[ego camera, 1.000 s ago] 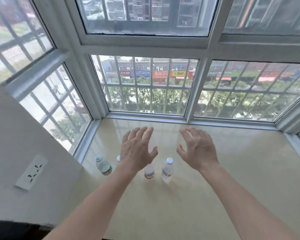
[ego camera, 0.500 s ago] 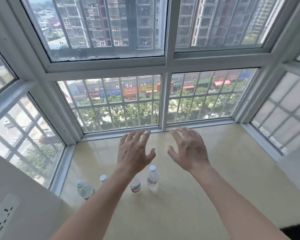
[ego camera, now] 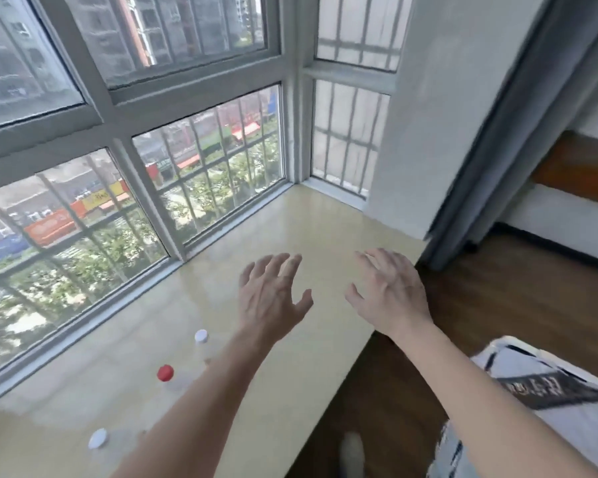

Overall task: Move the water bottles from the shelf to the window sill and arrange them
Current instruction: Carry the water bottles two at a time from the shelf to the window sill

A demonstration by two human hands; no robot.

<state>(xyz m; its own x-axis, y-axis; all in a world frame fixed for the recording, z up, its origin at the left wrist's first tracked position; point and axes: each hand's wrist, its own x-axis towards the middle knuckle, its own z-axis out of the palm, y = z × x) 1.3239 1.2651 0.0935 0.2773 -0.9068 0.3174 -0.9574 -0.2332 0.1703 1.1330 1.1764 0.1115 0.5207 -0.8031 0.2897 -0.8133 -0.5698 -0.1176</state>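
Observation:
Three clear water bottles stand on the cream window sill (ego camera: pixel 290 222), seen from above and partly hidden by my left forearm: one with a white cap (ego camera: pixel 201 336), one with a red cap (ego camera: pixel 165 372), one with a white cap (ego camera: pixel 98 438) nearest the lower left. My left hand (ego camera: pixel 273 294) hovers over the sill with fingers spread and holds nothing. My right hand (ego camera: pixel 390 291) hovers at the sill's right edge, fingers spread, also holding nothing. No shelf is in view.
Barred windows (ego camera: pixel 204 160) close the sill at the back and left. A white wall (ego camera: pixel 428 115) and a grey curtain (ego camera: pixel 497 139) stand at the right end. Dark wood floor (ego camera: pixel 497 322) lies to the right, below the sill.
The view has swung sharply to the right; the bottles now sit at the lower left and the floor and curtain appear. Both hands stay spread and hold nothing.

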